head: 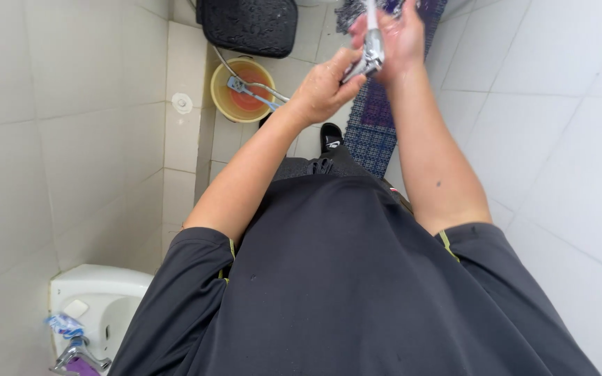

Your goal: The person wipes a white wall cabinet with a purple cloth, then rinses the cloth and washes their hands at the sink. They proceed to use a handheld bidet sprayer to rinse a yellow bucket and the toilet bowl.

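I look down over my dark shirt at both arms stretched out in front of me. My left hand (323,87) grips the lower end of a chrome spray head (371,52). My right hand (397,36) wraps around its upper part, where a pale hose leaves the top edge of the view. Both hands look wet. Below them stands a yellow bucket (221,97) holding orange-tinted water, with a metal hose and a blue-handled sprayer (245,89) lying across it.
A black mat (249,24) lies beyond the bucket and a patterned blue rug (374,125) runs along the tiled floor. White tiled walls close in on both sides. A white basin (95,296) with a tap is at the lower left. A black shoe (330,136) shows.
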